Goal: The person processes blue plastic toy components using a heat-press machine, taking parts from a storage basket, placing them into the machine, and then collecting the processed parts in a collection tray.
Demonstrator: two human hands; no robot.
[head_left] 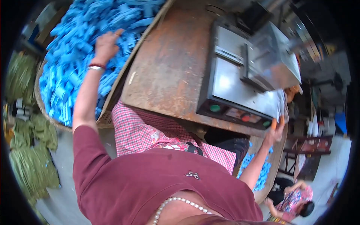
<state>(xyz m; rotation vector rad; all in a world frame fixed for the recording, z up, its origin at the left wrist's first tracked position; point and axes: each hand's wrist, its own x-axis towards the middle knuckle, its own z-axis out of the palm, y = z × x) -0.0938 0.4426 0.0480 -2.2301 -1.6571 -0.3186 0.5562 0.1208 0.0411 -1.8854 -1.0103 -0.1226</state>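
Note:
My left hand (107,45) is over a heap of light blue plastic pieces (71,56) in a large woven basket (39,84). One finger stretches out to the right across the pieces; the other fingers are partly hidden, and I see nothing held. To the right, my right hand (276,132) is by the front right corner of a metal-topped machine (240,88). Its fingers are apart and point up, with orange coverings on some of them. A whitish cloth (281,107) hangs at that corner, close to the fingertips.
The worn wooden table (161,67) carries the machine, which has coloured round buttons and a boxy metal housing (275,56). More blue pieces (262,168) lie in a container below my right arm. Green sacks (33,172) stand at left. Another person (294,198) sits at lower right.

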